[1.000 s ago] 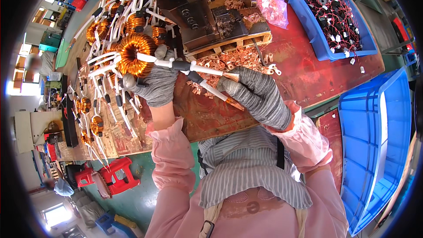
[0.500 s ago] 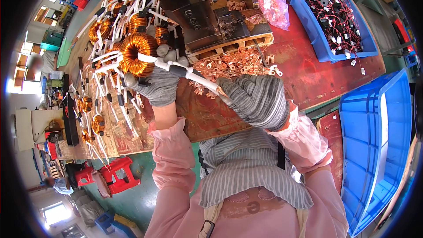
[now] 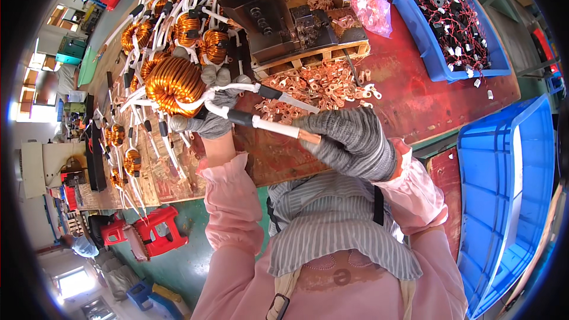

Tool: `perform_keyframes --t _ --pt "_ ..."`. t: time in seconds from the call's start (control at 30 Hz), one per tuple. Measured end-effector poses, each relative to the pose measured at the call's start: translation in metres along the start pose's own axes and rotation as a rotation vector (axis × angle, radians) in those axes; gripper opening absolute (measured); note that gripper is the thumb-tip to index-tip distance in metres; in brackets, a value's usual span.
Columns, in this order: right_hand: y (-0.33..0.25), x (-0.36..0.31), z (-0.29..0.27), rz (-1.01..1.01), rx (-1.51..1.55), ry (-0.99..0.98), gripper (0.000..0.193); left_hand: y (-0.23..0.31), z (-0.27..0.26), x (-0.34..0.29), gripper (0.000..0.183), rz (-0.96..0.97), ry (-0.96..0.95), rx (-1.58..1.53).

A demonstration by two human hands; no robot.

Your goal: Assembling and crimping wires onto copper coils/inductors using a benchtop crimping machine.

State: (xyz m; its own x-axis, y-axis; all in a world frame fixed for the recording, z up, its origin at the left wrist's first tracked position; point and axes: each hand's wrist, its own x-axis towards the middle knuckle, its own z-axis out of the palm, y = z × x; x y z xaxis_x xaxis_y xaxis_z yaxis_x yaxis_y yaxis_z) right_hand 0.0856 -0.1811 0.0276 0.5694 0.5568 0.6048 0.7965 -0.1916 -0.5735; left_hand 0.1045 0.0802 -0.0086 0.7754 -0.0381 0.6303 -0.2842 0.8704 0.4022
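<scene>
A ring-shaped copper-wound coil (image 3: pixel 175 86) rests in my left hand (image 3: pixel 210 123), whose grey-gloved fingers wrap round its right side and underside. Two white-sleeved leads run rightward from it, each with a black band. The nearer lead (image 3: pixel 275 127) ends in bare copper at the fingertips of my right hand (image 3: pixel 352 142), which is closed in a pinch around that end. Slightly farther off, the other lead (image 3: pixel 302 102) points right over a heap of copper terminal lugs (image 3: pixel 314 86). Whether a lug sits between my right fingers is hidden.
Beyond the lugs stands a dark metal press (image 3: pixel 267 26) on a wooden base. More coils (image 3: pixel 135 37) with white leads crowd the table's left. A blue bin (image 3: pixel 413 29) of red-wired parts is far right, a large blue crate (image 3: pixel 492 201) nearer. Red stools (image 3: pixel 163 234) stand on the floor.
The coil has turned in my left hand and shifted slightly left and nearer. Its two leads now show spread apart. My right hand has moved a little right and toward me.
</scene>
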Motion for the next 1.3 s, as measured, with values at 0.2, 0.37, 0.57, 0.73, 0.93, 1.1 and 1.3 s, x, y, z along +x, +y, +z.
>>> perform_keyframes --t 0.2,0.37,0.57,0.73,0.93,1.1,1.3 --pt "-0.001 -0.008 -0.005 0.323 0.675 -0.153 0.022 -0.002 0.008 0.003 0.098 -0.059 -0.018 -0.008" --pt "-0.008 -0.012 0.010 0.200 0.250 0.075 0.020 -0.002 0.000 -0.008 0.095 -0.017 0.214 0.010" --pt "-0.009 -0.001 0.009 0.031 -0.323 0.180 0.022 -0.001 0.010 -0.002 0.088 -0.021 0.324 0.164" --pt "-0.006 0.000 0.010 0.155 -0.021 0.259 0.026 -0.004 0.011 0.006 0.081 -0.033 0.236 0.128" --pt "-0.004 0.005 0.006 0.193 -0.078 0.202 0.033 -0.005 0.017 0.014 0.089 -0.057 0.250 0.130" --pt "0.008 0.006 0.007 0.163 -0.169 0.219 0.031 -0.003 0.014 0.006 0.085 -0.070 0.360 0.144" --pt "0.023 0.003 0.012 0.194 -0.316 0.121 0.019 0.000 0.024 0.012 0.092 -0.044 0.440 0.210"
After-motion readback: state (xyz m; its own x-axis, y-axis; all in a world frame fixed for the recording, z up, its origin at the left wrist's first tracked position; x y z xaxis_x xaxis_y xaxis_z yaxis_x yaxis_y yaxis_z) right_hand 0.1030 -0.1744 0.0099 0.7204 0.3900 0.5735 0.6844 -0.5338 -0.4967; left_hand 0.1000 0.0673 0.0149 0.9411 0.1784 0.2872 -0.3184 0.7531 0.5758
